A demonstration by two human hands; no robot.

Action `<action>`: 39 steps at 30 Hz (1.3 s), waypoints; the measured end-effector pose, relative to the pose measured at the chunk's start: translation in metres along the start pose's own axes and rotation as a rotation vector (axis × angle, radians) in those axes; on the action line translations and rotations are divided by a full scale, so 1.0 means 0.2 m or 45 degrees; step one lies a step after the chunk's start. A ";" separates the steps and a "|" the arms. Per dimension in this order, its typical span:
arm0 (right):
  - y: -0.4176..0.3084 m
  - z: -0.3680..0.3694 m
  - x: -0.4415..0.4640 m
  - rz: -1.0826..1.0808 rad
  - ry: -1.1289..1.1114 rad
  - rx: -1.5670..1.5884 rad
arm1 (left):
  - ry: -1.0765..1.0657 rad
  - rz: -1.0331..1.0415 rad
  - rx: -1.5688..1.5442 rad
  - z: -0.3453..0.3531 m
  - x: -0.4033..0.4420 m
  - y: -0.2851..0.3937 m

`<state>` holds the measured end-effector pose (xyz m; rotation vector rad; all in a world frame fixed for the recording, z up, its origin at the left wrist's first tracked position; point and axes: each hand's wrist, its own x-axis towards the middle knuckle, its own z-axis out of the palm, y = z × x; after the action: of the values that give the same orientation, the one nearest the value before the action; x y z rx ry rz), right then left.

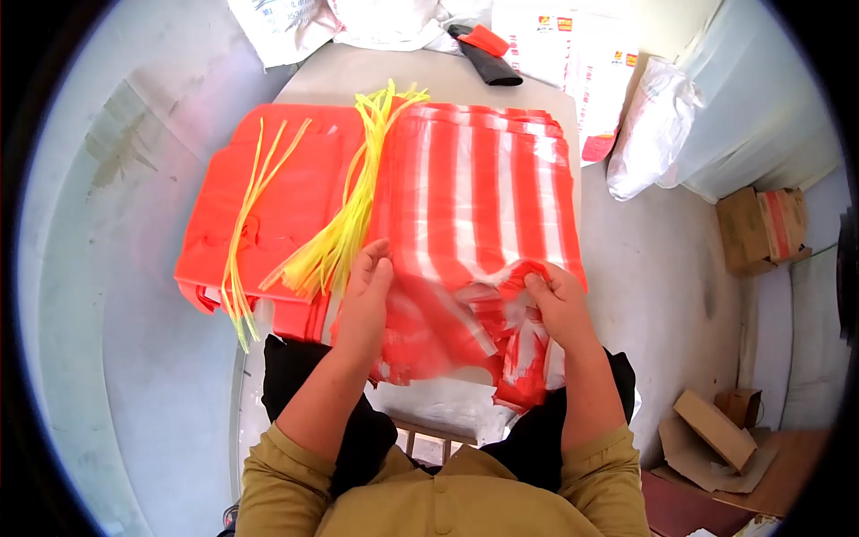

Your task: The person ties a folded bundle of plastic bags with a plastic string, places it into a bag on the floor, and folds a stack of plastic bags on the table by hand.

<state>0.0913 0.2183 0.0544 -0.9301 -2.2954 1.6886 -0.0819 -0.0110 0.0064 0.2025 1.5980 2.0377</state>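
Observation:
A stack of red-and-white striped plastic bags (488,188) lies on the table in front of me. My right hand (562,309) pinches the crumpled near edge of a striped plastic bag (447,327), thumb on top. At the left side of that bag is my left hand (365,291), its fingers bent together against the plastic. Between my hands the bag hangs loosely over the near table edge, partly blurred. Beside my left hand, a bundle of yellow strips (344,228) lies across the stacks.
A pile of plain red bags (286,179) lies on the left, with a few yellow strips (246,224) on it. White sacks (385,22) and a black roll (490,61) are at the far end. Cardboard boxes (761,231) stand on the right.

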 end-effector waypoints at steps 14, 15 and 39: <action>-0.01 0.15 -0.07 0.094 0.202 0.724 | -0.187 -0.297 -0.159 0.05 -0.14 0.10; 0.01 0.17 -0.07 0.129 0.251 0.754 | -0.237 -0.258 -0.151 0.05 -0.15 0.09; 0.07 0.22 -0.17 -1.353 -0.097 -0.970 | -0.508 0.102 1.385 0.03 -0.33 0.45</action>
<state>0.1035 0.1662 0.0345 0.3533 -2.6874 0.4210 -0.0510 -0.0516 0.1054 0.9860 2.2380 0.8712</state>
